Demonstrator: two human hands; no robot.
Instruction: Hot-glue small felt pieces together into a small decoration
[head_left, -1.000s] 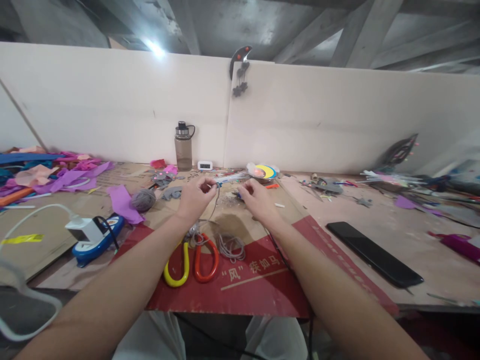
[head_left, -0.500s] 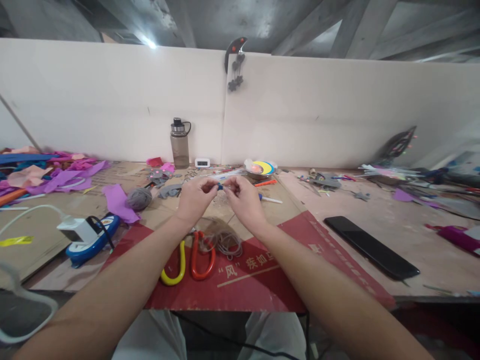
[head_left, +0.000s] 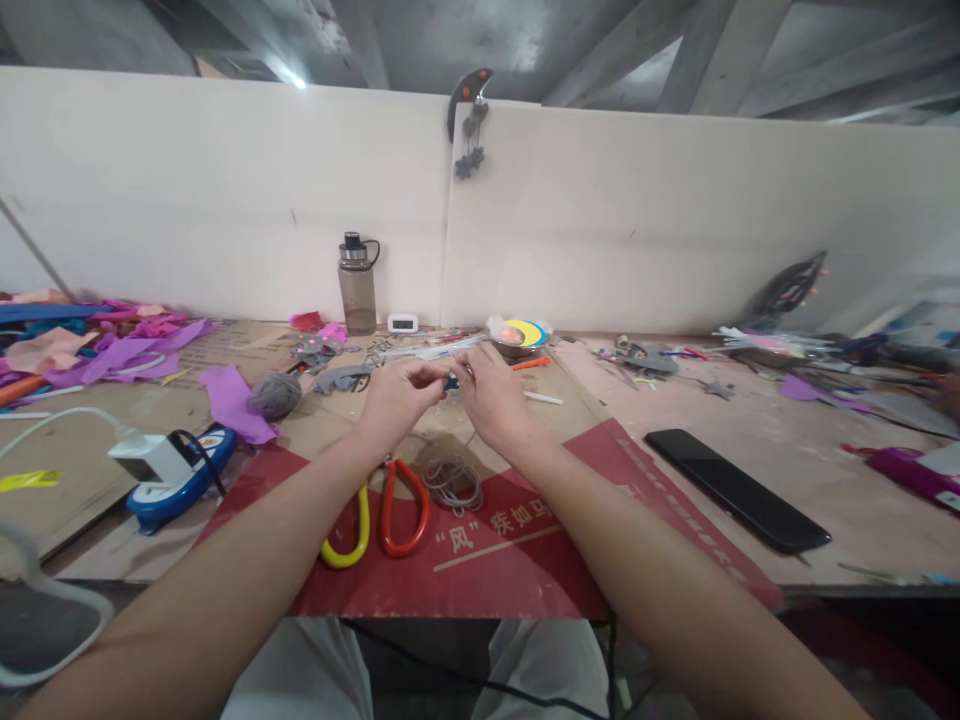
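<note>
Out over the cardboard, my left hand (head_left: 397, 405) and my right hand (head_left: 493, 395) meet almost fingertip to fingertip, both closed in a pinch. A small dark blue piece (head_left: 451, 383) shows between them; fingers cover most of it, and its kind cannot be made out. Below the hands lies a coil of thin grey cord (head_left: 454, 485). Left of the coil are the handles of a cutting tool, one red (head_left: 406, 510) and one yellow (head_left: 347, 535), its blades hidden by my left forearm.
A black phone (head_left: 735, 490) lies to the right. At the left sit a blue power strip (head_left: 150, 505), a ball of grey yarn (head_left: 275, 396) and coloured scraps (head_left: 97, 350). A water bottle (head_left: 358, 295) and a small bowl (head_left: 519, 340) stand near the white partition (head_left: 225, 200).
Both hands have shifted slightly right, still pinching together. The view has moved a little. The blue-handled item beside my right hand is now mostly covered; its white shaft still shows.
</note>
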